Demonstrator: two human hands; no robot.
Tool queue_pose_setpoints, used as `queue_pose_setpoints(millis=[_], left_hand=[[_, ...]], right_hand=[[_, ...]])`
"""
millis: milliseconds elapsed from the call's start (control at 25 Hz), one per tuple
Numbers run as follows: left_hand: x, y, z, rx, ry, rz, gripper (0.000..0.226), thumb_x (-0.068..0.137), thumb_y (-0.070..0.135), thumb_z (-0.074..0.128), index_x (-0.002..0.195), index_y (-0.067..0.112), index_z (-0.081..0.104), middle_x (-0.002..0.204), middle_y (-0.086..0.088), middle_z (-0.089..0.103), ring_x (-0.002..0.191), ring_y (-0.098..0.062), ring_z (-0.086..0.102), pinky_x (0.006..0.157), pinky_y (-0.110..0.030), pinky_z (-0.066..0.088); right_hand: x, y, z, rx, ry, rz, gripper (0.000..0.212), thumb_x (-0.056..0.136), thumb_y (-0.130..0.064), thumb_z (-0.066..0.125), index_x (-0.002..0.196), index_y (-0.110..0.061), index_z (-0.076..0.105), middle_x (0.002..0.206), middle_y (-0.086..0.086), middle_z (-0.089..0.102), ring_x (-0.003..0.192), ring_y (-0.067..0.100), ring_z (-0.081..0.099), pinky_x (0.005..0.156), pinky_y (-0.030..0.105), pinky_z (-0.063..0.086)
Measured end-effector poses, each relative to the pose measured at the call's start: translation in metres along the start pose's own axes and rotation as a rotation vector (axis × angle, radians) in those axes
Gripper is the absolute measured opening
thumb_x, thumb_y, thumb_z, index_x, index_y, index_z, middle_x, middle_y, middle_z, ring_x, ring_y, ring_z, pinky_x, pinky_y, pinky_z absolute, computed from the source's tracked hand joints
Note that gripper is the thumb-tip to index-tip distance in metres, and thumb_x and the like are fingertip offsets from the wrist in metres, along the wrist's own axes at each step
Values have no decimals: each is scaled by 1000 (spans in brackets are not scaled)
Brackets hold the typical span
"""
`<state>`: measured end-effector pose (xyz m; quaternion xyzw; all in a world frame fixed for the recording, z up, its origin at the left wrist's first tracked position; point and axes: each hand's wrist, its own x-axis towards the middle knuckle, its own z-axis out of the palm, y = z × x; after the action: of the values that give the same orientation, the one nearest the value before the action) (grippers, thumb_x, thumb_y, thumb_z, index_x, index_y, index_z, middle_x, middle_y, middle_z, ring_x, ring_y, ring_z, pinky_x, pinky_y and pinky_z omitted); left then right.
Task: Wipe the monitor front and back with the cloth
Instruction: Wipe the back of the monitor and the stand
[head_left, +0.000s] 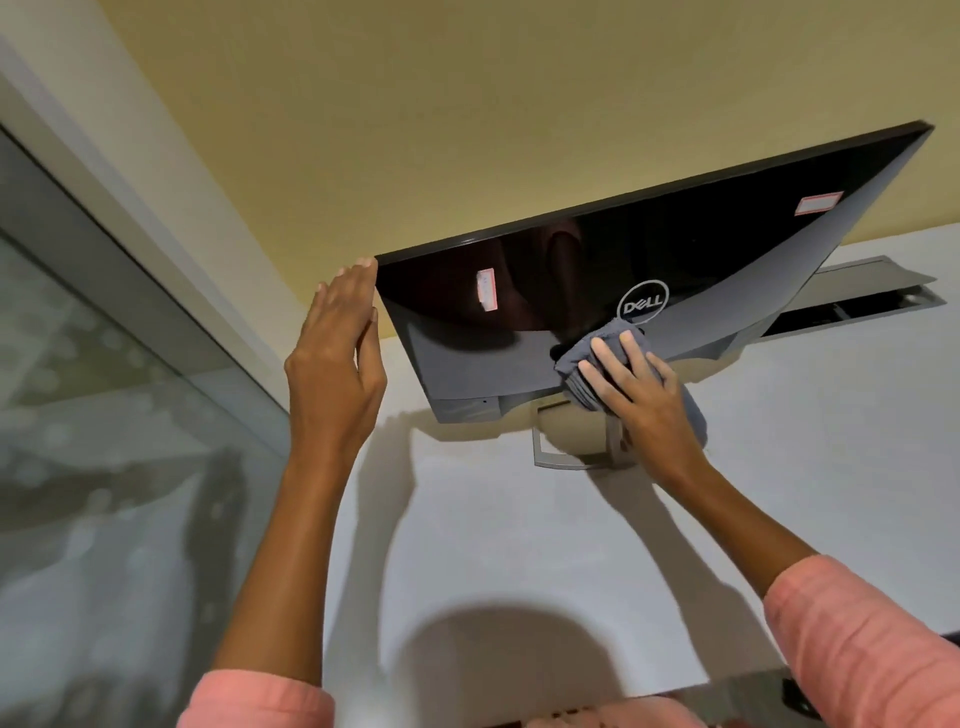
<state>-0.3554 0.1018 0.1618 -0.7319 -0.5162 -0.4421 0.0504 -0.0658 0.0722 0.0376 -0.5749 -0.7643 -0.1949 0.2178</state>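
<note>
Pink sleeves (878, 649) reach over the white desk (519, 545). Left hand (337, 364), fingers straight and together, steadies the monitor (675, 249) at its left edge while the right hand (639, 395), fingers spread, presses the cloth (587, 358) against its back.

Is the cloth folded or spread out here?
Folded. The grey cloth is a thick wad with stacked layers showing at its edge, pressed under the right hand against the monitor back.
</note>
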Motion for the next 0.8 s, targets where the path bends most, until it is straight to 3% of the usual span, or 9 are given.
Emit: queue_pose_setpoints(millis=[80, 200, 280, 440, 520, 640, 800], left_hand=[[3, -1, -3, -59, -29, -15, 42, 96, 0, 43, 136, 8, 48, 141, -6, 47, 135, -17, 40, 116, -30, 26], [6, 2, -6, -133, -62, -56, 40, 96, 1, 44, 136, 7, 49, 141, -6, 47, 136, -17, 38, 116, -30, 27], [7, 2, -10, -127, -108, -51, 41, 96, 2, 44, 137, 8, 48, 143, -5, 46, 136, -16, 37, 116, -29, 26], [13, -5, -19, -149, -194, -40, 42, 96, 1, 44, 138, 11, 47, 144, -2, 44, 139, -17, 33, 116, -32, 26], [16, -7, -22, -260, -223, -94, 41, 97, 3, 43, 137, 13, 48, 144, 1, 45, 140, -14, 30, 115, -23, 25], [19, -8, -23, -425, -259, -211, 40, 98, 5, 44, 135, 17, 51, 142, 6, 47, 138, -5, 29, 107, -4, 21], [20, -11, -27, -439, -284, -223, 41, 97, 4, 44, 135, 16, 50, 141, 5, 47, 138, -5, 29, 107, -5, 21]], right_hand=[[21, -8, -3, 22, 79, 23, 74, 73, 24, 55, 137, -11, 49, 149, 12, 39, 141, 35, 25, 102, 55, 35], [48, -39, 0, 12, 174, -88, 62, 86, 15, 31, 139, -15, 42, 151, 9, 37, 143, 31, 22, 105, 52, 27], [52, -57, 8, -49, 146, -207, 57, 91, 9, 25, 140, -16, 42, 150, 6, 39, 142, 28, 27, 106, 50, 25], [34, -41, 19, -241, 11, -495, 54, 91, -1, 47, 142, -17, 43, 153, 1, 35, 141, 22, 31, 109, 49, 30], [32, -25, 17, -278, 7, -542, 56, 90, -3, 54, 142, -15, 41, 153, 1, 33, 141, 22, 30, 108, 48, 31], [45, -26, 12, -224, 89, -509, 45, 98, -2, 40, 142, -13, 40, 154, 1, 31, 142, 23, 29, 106, 45, 27], [72, -74, 18, -202, 156, -544, 44, 100, -3, 32, 143, -12, 39, 154, 3, 31, 143, 23, 25, 106, 46, 29]])
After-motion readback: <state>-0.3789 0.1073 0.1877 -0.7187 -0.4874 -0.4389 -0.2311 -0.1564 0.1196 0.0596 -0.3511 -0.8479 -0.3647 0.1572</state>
